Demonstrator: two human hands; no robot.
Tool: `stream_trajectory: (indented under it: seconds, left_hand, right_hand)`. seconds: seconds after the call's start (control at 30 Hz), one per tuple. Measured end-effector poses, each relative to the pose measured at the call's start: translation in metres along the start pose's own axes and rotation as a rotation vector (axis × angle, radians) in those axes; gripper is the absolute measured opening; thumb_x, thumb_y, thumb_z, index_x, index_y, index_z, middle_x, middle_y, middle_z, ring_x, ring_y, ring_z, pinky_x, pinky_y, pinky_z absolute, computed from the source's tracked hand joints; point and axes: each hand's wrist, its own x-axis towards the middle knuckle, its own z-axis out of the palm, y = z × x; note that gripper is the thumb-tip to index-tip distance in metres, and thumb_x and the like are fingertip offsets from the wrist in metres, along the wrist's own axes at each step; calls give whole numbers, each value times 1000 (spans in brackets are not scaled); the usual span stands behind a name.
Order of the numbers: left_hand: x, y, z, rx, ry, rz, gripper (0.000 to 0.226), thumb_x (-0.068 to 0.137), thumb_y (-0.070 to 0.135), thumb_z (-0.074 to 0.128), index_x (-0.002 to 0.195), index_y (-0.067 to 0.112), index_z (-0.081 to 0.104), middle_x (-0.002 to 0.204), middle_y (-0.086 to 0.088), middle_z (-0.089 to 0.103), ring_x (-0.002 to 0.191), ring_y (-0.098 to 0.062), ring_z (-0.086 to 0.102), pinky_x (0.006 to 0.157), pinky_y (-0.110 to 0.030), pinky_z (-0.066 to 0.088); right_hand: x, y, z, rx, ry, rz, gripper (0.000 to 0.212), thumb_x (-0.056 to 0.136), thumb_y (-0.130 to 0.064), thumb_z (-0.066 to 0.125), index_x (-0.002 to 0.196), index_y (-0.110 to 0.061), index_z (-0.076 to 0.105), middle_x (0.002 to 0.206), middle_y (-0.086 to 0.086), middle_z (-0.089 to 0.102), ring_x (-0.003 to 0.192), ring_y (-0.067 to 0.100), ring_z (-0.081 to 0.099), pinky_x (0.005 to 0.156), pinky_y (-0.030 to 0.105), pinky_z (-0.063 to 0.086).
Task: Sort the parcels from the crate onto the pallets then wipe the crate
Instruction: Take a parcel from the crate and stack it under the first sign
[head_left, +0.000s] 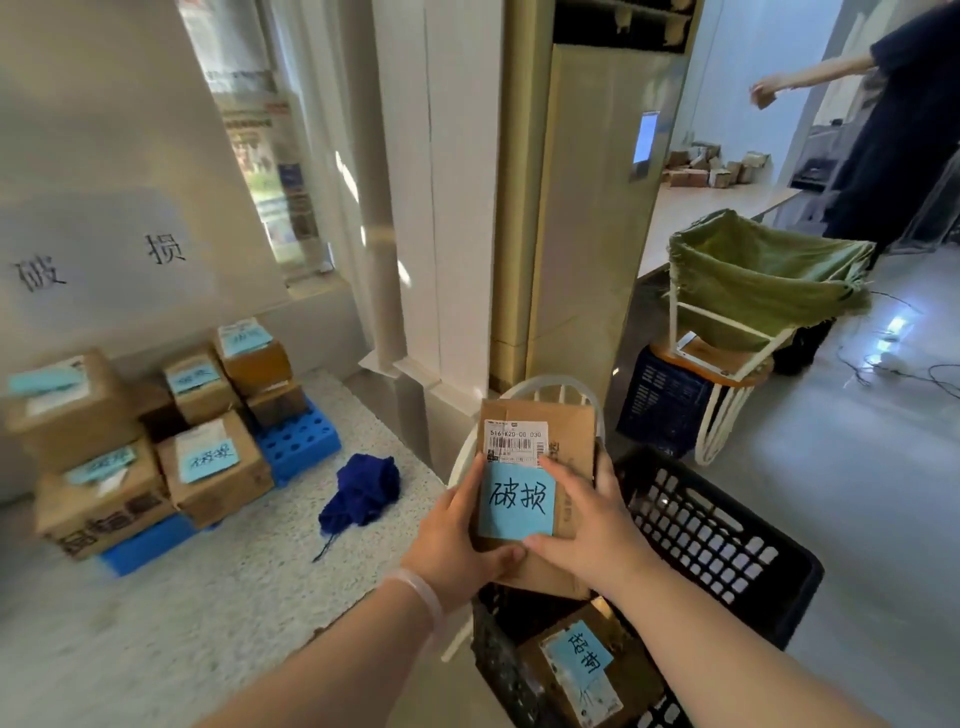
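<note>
Left hand (457, 535): fingers curled round the left edge of a small cardboard parcel (571, 421), thumb hooked at its near corner. A pale band (423, 592) sits on that wrist.

Right hand (587, 530): gripping the parcel's right side, thumb pressed near the lower edge of the blue note (517, 499) stuck to its face. A barcode label sits just above the note.

We hold the parcel in the air, over the far left part of the black crate (717, 540), face tilted up toward us.

In the crate below our wrists lies a second parcel (576, 670), also with a blue note.

A white chair back (530, 387) shows just behind the held parcel.

To the left, a dark blue cloth (363, 491) lies bunched on the speckled floor, between the crate and a blue pallet (298, 441).

The pallet carries stacked boxes (213, 467), each with a blue note. A handwritten paper sign (104, 254) hangs on the wall above.

Far right: a green bag on a white frame (753, 280), and another person (893, 130) with one arm stretched out.
</note>
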Motion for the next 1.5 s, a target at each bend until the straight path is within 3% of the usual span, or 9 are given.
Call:
stream_trajectory:
  seconds: [0.13,0.27,0.47,0.57,0.7,0.97,1.17,1.33,1.5]
  left_hand:
    - [-24,-31,-49,-62,89,-33,112,78,37,81,153,47,-2,138,21,34,130,-1,31,113,-31,32]
    - [-62,-82,-103,-159,161,-101,115,70,42,85,149,57,4,136,22,44,127,-5,46,108,-38,45]
    - [-122,-152,-181,-144,272,-222,113,75,34,83,150,53,0,141,16,38,130,-8,40,110,-36,42]
    - [-145,-182,-212,-164,322,-264,110,73,40,83,141,60,-2,145,14,40,132,-12,42,111,-42,42]
    - [-159,-213,-250,-136,332,-259,114,69,47,81,143,57,-5,144,13,40,131,-13,42,110,-43,42]
    - [-151,-246,-270,-157,299,-301,127,48,69,69,149,53,-7,135,16,46,123,-12,50,100,-40,51]
    - [-116,-251,-277,-172,299,-372,120,67,48,81,153,47,-4,137,15,42,126,-12,46,105,-41,47]
    - [-68,-251,-289,-252,333,-420,130,42,64,70,149,55,-2,138,14,45,124,-13,48,104,-41,48]
    - [-16,-255,-307,-286,415,-476,127,46,62,69,152,51,-1,140,9,47,123,-16,51,102,-39,49]
  right_hand:
    - [12,-54,35,-22,-73,-68,93,76,-39,81,147,-55,22,155,-16,-17,147,23,15,115,42,36]
    - [12,-118,90,-32,-140,-145,93,77,-39,79,147,-55,20,154,-20,-16,148,22,15,117,42,33]
    - [-4,-204,173,87,-226,-232,85,78,-33,81,134,-61,25,161,-4,-11,148,16,14,112,19,28]
    - [-11,-242,205,34,-252,-245,85,83,-37,77,144,-57,21,161,-10,-17,150,19,4,116,33,26]
    - [-14,-282,242,29,-246,-260,84,85,-38,74,148,-53,22,160,-11,-4,147,17,13,115,34,29]
    - [8,-300,272,30,-283,-236,74,85,-36,74,145,-52,34,160,-12,-3,147,19,15,116,38,29]
    - [53,-296,282,5,-347,-209,76,84,-35,75,145,-51,32,162,-11,-7,148,17,15,116,36,31]
    - [118,-298,280,-6,-411,-238,77,82,-36,75,145,-50,33,162,-7,-1,148,20,17,118,41,29]
    - [189,-313,284,-5,-455,-265,74,84,-35,73,144,-52,34,163,1,10,150,21,13,119,41,24]
